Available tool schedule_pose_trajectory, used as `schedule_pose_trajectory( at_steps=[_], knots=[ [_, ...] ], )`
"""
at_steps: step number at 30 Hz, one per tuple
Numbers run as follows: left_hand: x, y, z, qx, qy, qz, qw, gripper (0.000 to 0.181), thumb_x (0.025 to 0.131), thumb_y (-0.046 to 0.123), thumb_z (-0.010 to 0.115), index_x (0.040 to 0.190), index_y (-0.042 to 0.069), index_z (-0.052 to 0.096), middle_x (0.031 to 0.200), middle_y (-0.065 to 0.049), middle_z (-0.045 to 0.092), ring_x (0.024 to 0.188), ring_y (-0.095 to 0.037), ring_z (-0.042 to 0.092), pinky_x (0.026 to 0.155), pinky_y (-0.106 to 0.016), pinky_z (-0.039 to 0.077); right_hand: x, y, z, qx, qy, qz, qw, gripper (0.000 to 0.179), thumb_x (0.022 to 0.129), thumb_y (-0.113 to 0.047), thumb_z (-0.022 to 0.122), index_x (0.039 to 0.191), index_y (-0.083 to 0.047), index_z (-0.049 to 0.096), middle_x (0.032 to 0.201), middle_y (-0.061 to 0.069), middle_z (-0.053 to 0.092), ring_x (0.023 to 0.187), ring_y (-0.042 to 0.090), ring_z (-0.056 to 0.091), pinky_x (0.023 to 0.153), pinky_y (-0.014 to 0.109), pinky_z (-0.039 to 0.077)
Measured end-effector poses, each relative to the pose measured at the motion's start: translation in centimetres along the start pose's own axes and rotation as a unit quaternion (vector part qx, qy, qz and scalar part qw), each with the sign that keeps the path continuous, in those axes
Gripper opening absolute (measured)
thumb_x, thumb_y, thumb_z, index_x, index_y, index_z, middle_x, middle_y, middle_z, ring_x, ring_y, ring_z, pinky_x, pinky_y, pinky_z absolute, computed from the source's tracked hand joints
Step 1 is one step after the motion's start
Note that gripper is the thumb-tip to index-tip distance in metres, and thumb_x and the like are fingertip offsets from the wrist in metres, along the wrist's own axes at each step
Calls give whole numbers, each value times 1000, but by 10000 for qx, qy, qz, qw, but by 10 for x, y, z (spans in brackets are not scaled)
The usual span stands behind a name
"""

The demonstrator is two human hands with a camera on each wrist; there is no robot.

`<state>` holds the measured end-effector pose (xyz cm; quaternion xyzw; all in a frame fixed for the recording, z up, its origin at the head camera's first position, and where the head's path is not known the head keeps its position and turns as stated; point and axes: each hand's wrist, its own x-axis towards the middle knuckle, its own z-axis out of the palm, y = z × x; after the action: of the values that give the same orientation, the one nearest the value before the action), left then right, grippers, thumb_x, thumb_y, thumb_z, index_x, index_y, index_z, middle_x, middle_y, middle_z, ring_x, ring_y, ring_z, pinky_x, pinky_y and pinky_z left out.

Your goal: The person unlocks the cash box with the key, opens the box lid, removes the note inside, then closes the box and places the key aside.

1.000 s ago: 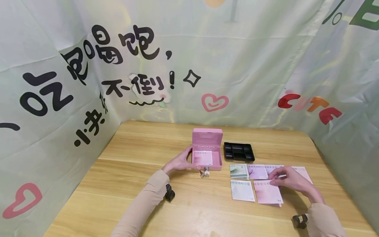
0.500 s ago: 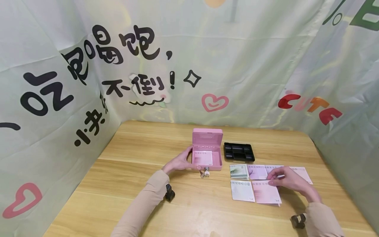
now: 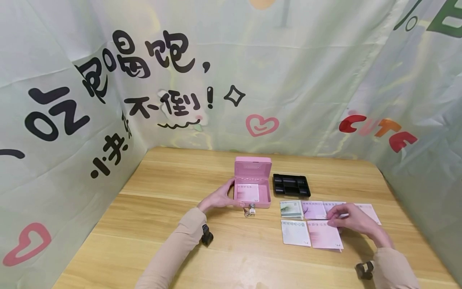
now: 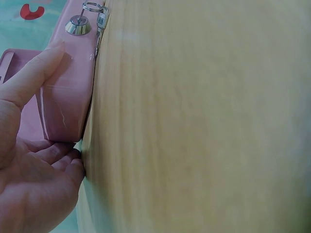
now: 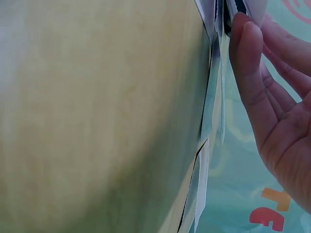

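A pink cash box point(image 3: 268, 199) stands with its lid raised, a pink banknote point(image 3: 249, 193) lying inside. My left hand point(image 3: 219, 197) grips the box's front left corner; in the left wrist view the thumb lies on the front wall near the lock point(image 4: 77, 25) and the fingers are at the side. Keys point(image 3: 249, 212) hang from that lock. With thumb and fingertips, my right hand point(image 3: 351, 218) pinches the top right corner of a folded-looking pink banknote point(image 3: 326, 237) in the front row. Another sheet's edge shows beneath it. In the right wrist view paper partly hides the pinch.
Right of the box lies a black compartment tray point(image 3: 291, 185). Behind the pinched note runs a row with a green banknote point(image 3: 290, 209), a purple one point(image 3: 313, 210) and a pale pink one point(image 3: 369, 212). A pale blue-white note point(image 3: 295, 233) lies to its left.
My right hand and the pink banknote have shifted slightly left, closer to the pale note, then barely moved. The left hand and the box have stayed in place.
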<state>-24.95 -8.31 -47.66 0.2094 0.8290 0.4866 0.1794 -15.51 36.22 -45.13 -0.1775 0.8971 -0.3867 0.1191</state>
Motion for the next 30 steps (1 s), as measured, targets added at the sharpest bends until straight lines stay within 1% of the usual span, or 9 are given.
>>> schedule_pose_trajectory(
  at_steps=[3,7,10,14,18,21,25,30],
  knots=[
    [0,0,0,-10,-5,15,10000,115,76,22,87,162,12,12,168,-20,19,155,-41,20,125,-64,19,-3,-1,-1,-39,184,82,9998,15,88,-7,74,96,5,69,80,1,68,66,-1,59,56,24,57],
    [1,0,0,-14,-17,88,10000,115,76,21,87,162,11,12,168,-20,19,155,-41,21,126,-64,19,-5,-4,-3,-48,485,326,9983,17,88,-7,74,97,6,70,80,5,68,63,3,61,54,25,57],
    [0,0,0,3,-5,109,9999,114,77,21,87,162,10,12,167,-21,20,154,-42,21,125,-64,19,-5,-8,-5,-82,735,313,9968,15,87,-4,74,96,7,69,79,7,68,61,3,60,52,24,55],
    [-1,1,0,40,8,35,10000,113,77,23,87,162,11,13,168,-20,20,154,-42,21,124,-65,20,-2,-14,-6,-147,1012,286,9943,15,86,-4,75,97,6,69,81,3,68,63,0,59,50,22,51],
    [0,0,0,55,-9,49,10000,114,77,24,87,162,11,12,168,-21,19,154,-42,21,124,-65,20,3,-21,-7,-94,1094,227,9937,19,87,-6,75,101,5,69,84,-1,69,66,-1,61,52,23,51],
    [0,-1,-1,28,-18,81,10000,115,77,23,87,162,11,12,168,-21,19,154,-42,21,124,-65,20,7,-28,-9,23,1075,140,9941,22,89,-7,74,106,7,68,85,-1,70,66,3,63,53,25,52],
    [1,-1,0,27,-26,100,9999,114,77,22,87,162,10,12,167,-21,20,154,-42,21,125,-65,20,13,-40,-10,-20,1073,29,9942,25,89,-8,74,108,6,68,87,4,73,69,4,65,57,24,54],
    [1,-1,0,53,-40,136,9999,114,77,22,87,162,9,12,167,-21,20,154,-42,22,125,-65,20,22,-55,-11,-129,1085,-38,9940,27,90,-12,74,111,5,69,94,11,75,77,-3,65,63,23,56]
  ],
)
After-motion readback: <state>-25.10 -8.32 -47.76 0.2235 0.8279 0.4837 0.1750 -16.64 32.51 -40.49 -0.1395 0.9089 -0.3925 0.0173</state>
